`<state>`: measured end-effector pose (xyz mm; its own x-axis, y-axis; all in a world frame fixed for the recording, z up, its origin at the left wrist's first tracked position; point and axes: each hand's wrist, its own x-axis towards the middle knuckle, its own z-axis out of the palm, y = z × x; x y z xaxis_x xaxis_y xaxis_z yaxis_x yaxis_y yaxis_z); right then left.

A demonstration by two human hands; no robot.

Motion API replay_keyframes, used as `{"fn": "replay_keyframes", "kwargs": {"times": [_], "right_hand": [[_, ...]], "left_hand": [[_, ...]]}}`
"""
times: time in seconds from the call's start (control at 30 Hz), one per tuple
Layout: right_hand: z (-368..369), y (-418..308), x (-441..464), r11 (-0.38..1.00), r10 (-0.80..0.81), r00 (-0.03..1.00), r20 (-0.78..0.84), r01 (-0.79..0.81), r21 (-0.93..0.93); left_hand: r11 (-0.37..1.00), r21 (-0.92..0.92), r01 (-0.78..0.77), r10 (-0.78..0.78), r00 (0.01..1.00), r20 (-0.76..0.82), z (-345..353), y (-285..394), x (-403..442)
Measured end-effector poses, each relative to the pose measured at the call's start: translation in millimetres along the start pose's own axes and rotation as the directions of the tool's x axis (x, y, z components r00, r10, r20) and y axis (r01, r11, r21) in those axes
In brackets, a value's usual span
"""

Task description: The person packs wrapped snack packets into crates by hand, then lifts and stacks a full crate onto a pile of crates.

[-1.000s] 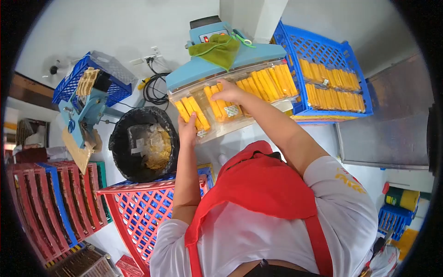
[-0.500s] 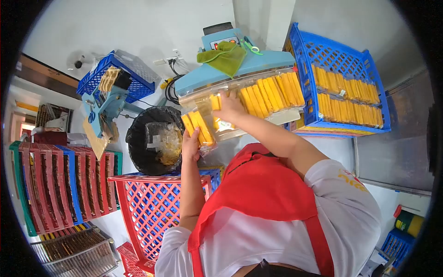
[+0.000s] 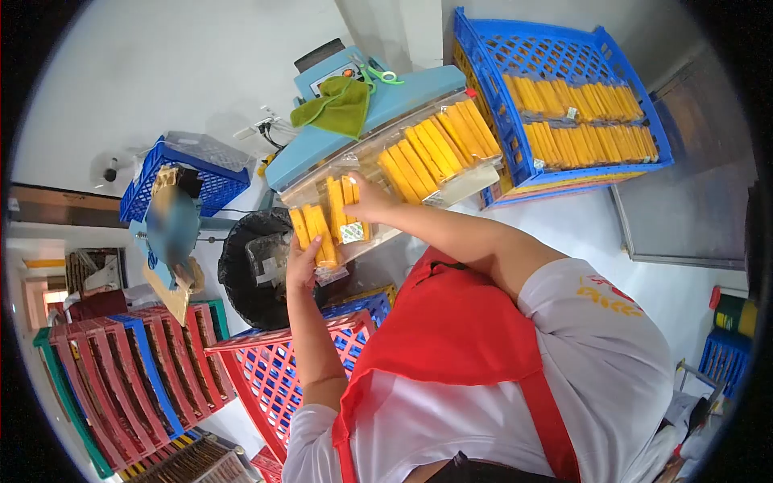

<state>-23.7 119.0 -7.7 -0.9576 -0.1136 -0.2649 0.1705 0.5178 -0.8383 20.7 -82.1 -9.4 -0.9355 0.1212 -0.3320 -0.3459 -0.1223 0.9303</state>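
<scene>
My left hand (image 3: 302,264) is closed around the lower end of a clear plastic pack of yellow bars (image 3: 307,221), at the left end of the blue sealing machine (image 3: 419,90). Beside it, my right hand (image 3: 370,200) grips another clear pack with yellow bars (image 3: 336,201), which carries a white and green label (image 3: 352,233) near its bottom. The two packs stand side by side. Farther right, a row of packed yellow bars (image 3: 439,153) leans along the machine's front shelf. A green cloth (image 3: 334,106) and green-handled scissors (image 3: 385,77) lie on top of the machine.
At the right stands a blue crate (image 3: 660,157) with two rows of yellow packs. Below my left hand are a black-lined bin (image 3: 233,270) and a red crate (image 3: 254,374). Stacked crates (image 3: 129,378) fill the lower left; a smaller blue machine (image 3: 165,233) stands above them.
My right hand has drawn its pack left, away from the row and close to the pack in my left hand. The whole view has tilted and shifted.
</scene>
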Motion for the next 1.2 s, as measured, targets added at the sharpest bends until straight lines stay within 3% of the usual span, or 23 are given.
{"fn": "replay_keyframes", "kwargs": {"times": [0.1,0.17,0.2,0.27,0.4,0.43,0.47,0.5,0.6,0.63,0.73,0.87,0.97,1.03,1.17,1.2], "right_hand": [[3.4,3.8,15.0,0.997,-0.065,0.992,-0.104,0.069,0.037],[6.6,4.1,26.1,0.968,-0.09,0.973,-0.213,0.136,0.212],[9.0,9.5,34.0,0.969,-0.085,0.973,-0.216,0.131,0.209],[15.2,20.0,46.4,0.907,-0.1,0.976,-0.192,0.168,0.385],[22.1,11.4,43.2,0.889,-0.018,0.985,-0.173,0.096,0.449],[29.2,6.8,41.7,0.968,-0.078,0.974,-0.211,0.125,0.219],[35.2,3.6,38.9,0.989,-0.147,0.961,-0.235,0.145,-0.025],[45.6,1.8,26.9,0.956,-0.288,0.897,-0.337,0.251,-0.149],[45.3,-11.9,12.3,0.975,-0.217,0.909,-0.355,0.183,-0.127],[37.5,-7.2,23.4,0.97,-0.244,0.943,-0.225,0.241,-0.041],[16.6,-5.6,34.5,0.96,-0.266,0.947,-0.18,0.277,0.036],[-14.1,6.9,23.2,0.882,-0.47,0.837,-0.279,0.451,-0.134],[-68.6,26.9,2.4,0.844,-0.536,0.758,-0.373,0.482,-0.234],[-111.0,42.9,-9.1,0.851,-0.502,0.717,-0.483,0.31,-0.424],[-170.0,71.0,-14.7,0.805,-0.5,0.625,-0.6,0.08,-0.588],[-171.5,81.1,-8.7,0.781,-0.465,0.675,-0.572,0.007,-0.625]], "left_hand": [[0.998,0.026,-0.058,0.058,0.998,0.006,-0.5,4.7,6.5],[0.997,-0.044,-0.061,0.059,0.997,-0.042,1.6,8.7,14.2],[0.997,-0.048,-0.057,0.055,0.998,-0.035,2.8,8.2,18.0],[0.999,0.0,-0.04,0.04,0.999,0.026,4.7,5.9,23.1],[0.999,0.025,0.027,-0.027,1.0,-0.003,7.9,-0.4,22.7],[0.999,0.023,0.044,-0.044,0.999,-0.015,6.0,-0.6,20.8],[0.998,0.021,0.058,-0.057,0.998,-0.025,5.5,-0.8,20.3],[0.998,0.018,0.06,-0.06,0.998,-0.025,4.6,-3.9,17.3],[0.996,-0.067,0.058,-0.061,0.997,-0.043,6.1,-13.0,10.0],[0.993,-0.109,0.041,-0.051,0.995,-0.089,7.7,-15.1,8.5],[0.982,-0.187,-0.034,0.004,0.988,-0.156,10.1,-21.9,11.1],[0.968,-0.237,-0.081,0.027,0.974,-0.223,15.2,-13.8,-0.1],[0.971,-0.231,-0.065,0.008,0.971,-0.239,10.9,-15.4,-9.8],[0.972,-0.228,-0.059,0.005,0.973,-0.229,8.0,-15.3,-17.3],[0.964,-0.267,-0.013,-0.039,0.981,-0.189,1.2,-22.1,-22.7],[0.964,-0.267,0.013,-0.065,0.981,-0.184,2.0,-24.7,-22.1]]}}
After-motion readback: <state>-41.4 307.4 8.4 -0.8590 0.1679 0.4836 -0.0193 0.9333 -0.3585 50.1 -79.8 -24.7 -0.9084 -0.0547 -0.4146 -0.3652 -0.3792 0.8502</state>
